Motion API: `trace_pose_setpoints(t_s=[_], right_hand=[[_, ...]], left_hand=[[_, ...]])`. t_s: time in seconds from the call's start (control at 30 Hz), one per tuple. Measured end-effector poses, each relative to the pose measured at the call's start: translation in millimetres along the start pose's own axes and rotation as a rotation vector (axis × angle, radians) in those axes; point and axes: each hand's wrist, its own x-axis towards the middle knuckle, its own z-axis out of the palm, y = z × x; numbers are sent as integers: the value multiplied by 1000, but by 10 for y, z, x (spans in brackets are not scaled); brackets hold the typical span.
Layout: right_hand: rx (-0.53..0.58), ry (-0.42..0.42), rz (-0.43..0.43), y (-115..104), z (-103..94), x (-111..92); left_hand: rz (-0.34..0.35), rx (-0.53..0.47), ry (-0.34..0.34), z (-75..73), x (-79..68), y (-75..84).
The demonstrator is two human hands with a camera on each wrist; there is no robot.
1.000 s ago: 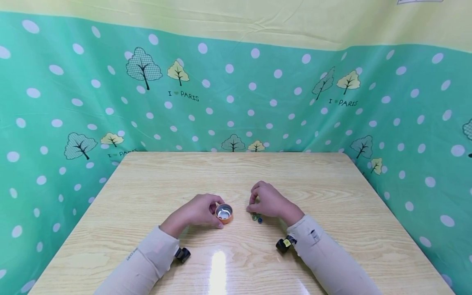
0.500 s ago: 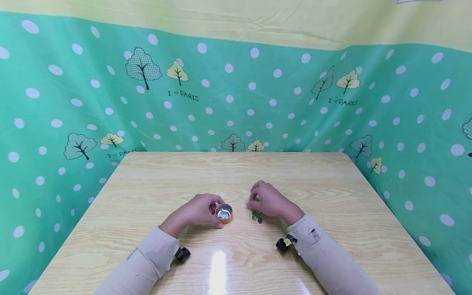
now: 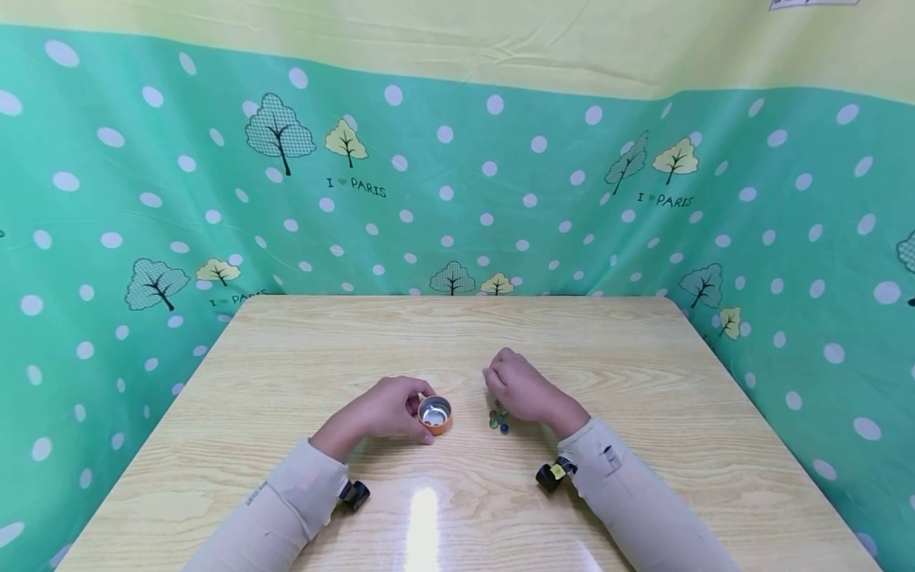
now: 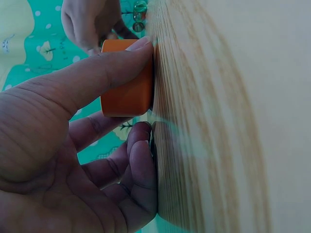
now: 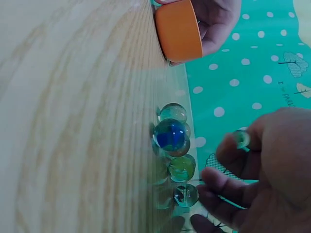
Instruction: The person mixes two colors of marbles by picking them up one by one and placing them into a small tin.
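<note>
A small orange cup [image 3: 434,415] with a silvery inside stands upright on the table, and my left hand [image 3: 389,407] grips it between thumb and fingers. In the left wrist view the thumb [image 4: 112,68] lies along the cup's orange wall. Right of the cup is a cluster of several glass marbles [image 3: 497,419]. The right wrist view shows a blue marble [image 5: 169,135] among clear and greenish ones. Just beyond and above them is my right hand [image 3: 522,385], pinching one clear marble [image 5: 242,139] between thumb and index finger, off the table.
Under both hands lies a pale wood-grain table [image 3: 457,334]. A green dotted curtain [image 3: 457,183] with printed trees hangs behind and along the sides. Each wrist carries a small black camera [image 3: 353,494].
My right hand has risen slightly and moved a little away from the marble cluster, its fingers drawn together. The left hand and the cup have stayed in place.
</note>
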Motion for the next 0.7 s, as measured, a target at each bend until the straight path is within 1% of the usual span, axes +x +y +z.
trace_pose_setpoints(t_s=[0.2,0.4,0.53,0.7], right_hand=[[32,57,-51,24,8,15],[81,92,-19,-4,5,7],[72,122,-13,-35,1,0],[62,137,-25,-65,-5,-3]], left_hand=[[18,-2,8,-2,4,4],[15,1,0,-6,3,9],[21,0,1,-10,0,8],[26,-2,3,-19,-6,5]])
